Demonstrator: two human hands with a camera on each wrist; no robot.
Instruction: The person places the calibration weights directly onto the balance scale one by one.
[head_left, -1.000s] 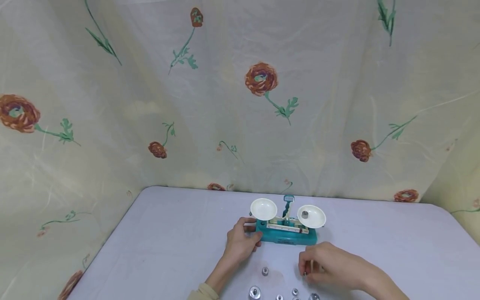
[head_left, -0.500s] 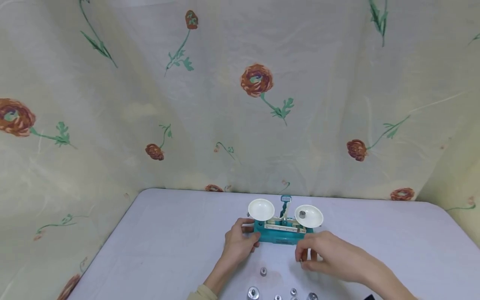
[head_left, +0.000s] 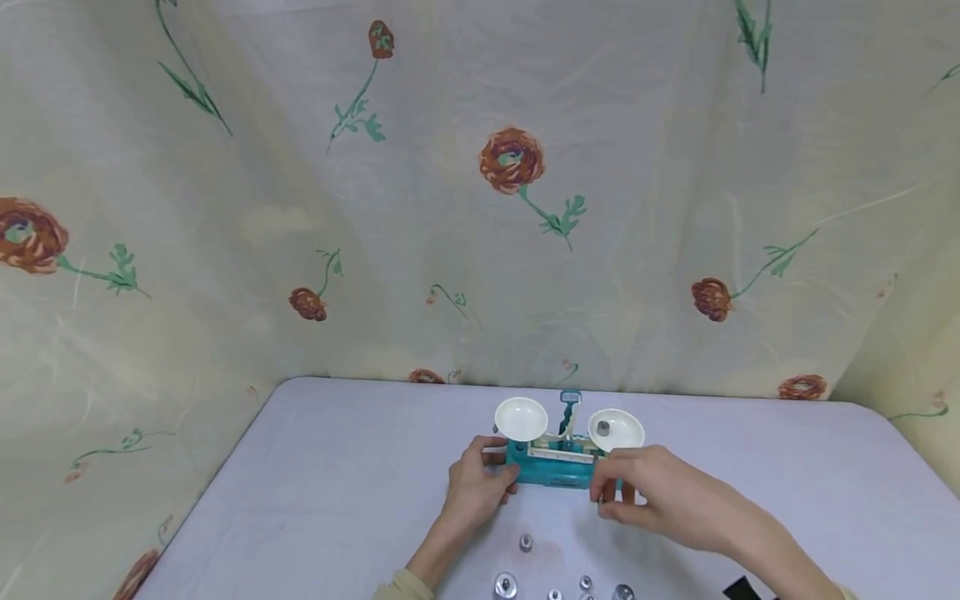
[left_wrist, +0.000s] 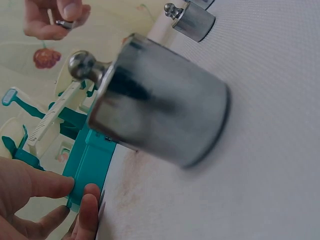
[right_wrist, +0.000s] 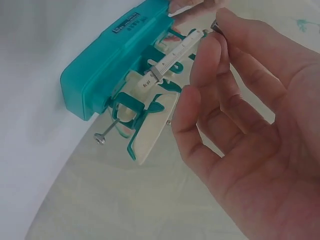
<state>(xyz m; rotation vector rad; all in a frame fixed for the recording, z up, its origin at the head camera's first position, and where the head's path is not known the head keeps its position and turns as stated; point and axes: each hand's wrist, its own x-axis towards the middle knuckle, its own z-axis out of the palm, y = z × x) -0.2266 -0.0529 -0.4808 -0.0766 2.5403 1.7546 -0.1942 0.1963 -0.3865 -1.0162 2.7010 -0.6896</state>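
Observation:
A teal balance scale (head_left: 551,473) with two white pans stands toward the back of the table. My left hand (head_left: 474,487) grips the left end of its base, thumb in front, as the left wrist view also shows. Between the thumb and fingertips of my right hand (head_left: 660,496) is a small metal weight (left_wrist: 64,24), mostly covered by the fingers. That hand is raised in front of the scale's right end, just below the right pan (head_left: 628,427). One metal weight (head_left: 603,428) sits in this pan; the left pan (head_left: 521,419) holds nothing.
A knobbed metal weight (head_left: 526,542) stands in front of the scale. Nearer the front are a larger weight (head_left: 506,585) and several others, partly cut off by the frame. A black object (head_left: 741,589) shows by the right forearm. Flowered cloth (head_left: 420,208) hangs behind the table.
My right hand has lifted the small weight from the table and moved it forward and up toward the right pan. My left hand keeps its grip on the base.

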